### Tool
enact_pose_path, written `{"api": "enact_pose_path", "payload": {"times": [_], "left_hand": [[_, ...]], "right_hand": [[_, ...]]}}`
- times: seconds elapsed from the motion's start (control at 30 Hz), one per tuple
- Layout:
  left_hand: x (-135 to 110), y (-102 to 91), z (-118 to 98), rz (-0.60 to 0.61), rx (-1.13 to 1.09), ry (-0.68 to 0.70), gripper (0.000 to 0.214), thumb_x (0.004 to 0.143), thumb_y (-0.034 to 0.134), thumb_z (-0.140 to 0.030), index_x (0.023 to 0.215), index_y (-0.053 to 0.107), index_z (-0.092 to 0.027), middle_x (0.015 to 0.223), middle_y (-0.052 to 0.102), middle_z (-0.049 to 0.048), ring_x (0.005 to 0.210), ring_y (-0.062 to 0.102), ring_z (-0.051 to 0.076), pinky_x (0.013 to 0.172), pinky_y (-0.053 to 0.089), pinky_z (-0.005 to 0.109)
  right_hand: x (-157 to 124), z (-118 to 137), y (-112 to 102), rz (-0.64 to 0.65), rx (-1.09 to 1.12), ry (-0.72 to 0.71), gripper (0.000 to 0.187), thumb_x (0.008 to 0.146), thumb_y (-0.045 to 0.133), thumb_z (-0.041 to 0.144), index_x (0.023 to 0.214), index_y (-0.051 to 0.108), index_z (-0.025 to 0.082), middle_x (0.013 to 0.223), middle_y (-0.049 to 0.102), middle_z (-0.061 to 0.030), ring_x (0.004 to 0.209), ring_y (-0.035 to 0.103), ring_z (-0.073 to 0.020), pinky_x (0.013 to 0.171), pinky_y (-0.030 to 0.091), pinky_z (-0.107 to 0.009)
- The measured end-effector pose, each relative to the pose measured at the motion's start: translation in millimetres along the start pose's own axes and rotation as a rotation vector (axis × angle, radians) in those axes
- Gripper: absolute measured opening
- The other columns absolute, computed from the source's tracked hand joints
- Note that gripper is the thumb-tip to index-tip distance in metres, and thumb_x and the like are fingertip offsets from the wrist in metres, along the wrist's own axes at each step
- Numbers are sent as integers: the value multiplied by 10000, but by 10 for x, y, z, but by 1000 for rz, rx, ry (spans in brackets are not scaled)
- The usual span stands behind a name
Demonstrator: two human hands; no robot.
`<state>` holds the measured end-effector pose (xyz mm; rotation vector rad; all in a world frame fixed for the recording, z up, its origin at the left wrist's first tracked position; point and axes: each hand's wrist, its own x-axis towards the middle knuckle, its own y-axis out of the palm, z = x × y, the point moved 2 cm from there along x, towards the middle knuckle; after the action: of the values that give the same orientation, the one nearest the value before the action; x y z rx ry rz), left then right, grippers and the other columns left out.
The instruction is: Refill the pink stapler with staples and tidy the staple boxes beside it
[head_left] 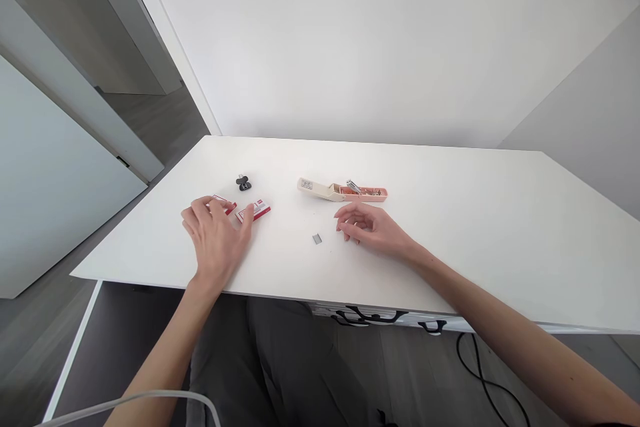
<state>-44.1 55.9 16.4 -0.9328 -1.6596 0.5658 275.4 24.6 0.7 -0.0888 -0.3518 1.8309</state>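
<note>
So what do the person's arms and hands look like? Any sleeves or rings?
Both arms are bare up to the frame edge, with no sleeves in view. The left hand and right hand wear no gloves, and no rings, watch or bracelets are visible. The fingers are slim.

Between your hands the desk (450, 227) lies bare except for a small staple strip (317, 239). Behind it the open stapler (343, 191) bars the way; two red boxes (253, 211) and a black clip (243, 183) crowd the left.
</note>
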Motion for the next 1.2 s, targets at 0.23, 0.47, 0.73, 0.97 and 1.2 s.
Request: {"api": "enact_pose_path", "payload": {"times": [0.23, 0.47, 0.73, 0.97, 1.2], "left_hand": [[-43, 30, -99, 176, -53, 335, 293, 1016, 544, -318, 1221, 749, -276, 1495, 638, 100, 1434, 408, 426, 1125, 355, 635], [-70, 51, -61, 153, 10, 262, 329, 997, 533, -304, 1237, 753, -262, 1577, 562, 129, 1506, 344, 466, 1145, 314, 691], [-95, 92, -36, 86, 47, 252, 394, 1003, 536, -305, 1350, 666, -171, 1603, 495, 212, 1509, 346, 472, 1149, 321, 686], [-81, 75, -114, 84, -53, 373, 359, 980, 587, -231, 1329, 671, -218, 1506, 577, 183, 1460, 409, 440, 1112, 400, 650], [-77, 83, -127, 57, -63, 458, 276, 1002, 594, -238, 1267, 670, -230, 1435, 629, 159, 1412, 468, 410, 1085, 449, 616]], "right_hand": [[-9, 7, 16, 27, -45, -23, 175, 966, 666, 336, 1092, 710, 222, 1014, 767, -56, 780, 734, -175, 722, 594, -350], [-30, 12, 33, 41, -180, -156, 130, 994, 643, 307, 1084, 712, 244, 1060, 777, -62, 925, 716, -212, 804, 595, -378], [-82, -42, 146, 144, -503, -427, 409, 1027, 673, 325, 1432, 620, 302, 1471, 640, -98, 1392, 579, -294, 1163, 506, -530], [-79, -49, 204, 229, -624, -563, 371, 1099, 557, 251, 1461, 606, 317, 1447, 713, -32, 1476, 517, -296, 1181, 476, -561], [-52, -58, 174, 108, -531, -560, 145, 1060, 649, 293, 1185, 718, 270, 1097, 768, -66, 1121, 656, -273, 961, 583, -474]]}}
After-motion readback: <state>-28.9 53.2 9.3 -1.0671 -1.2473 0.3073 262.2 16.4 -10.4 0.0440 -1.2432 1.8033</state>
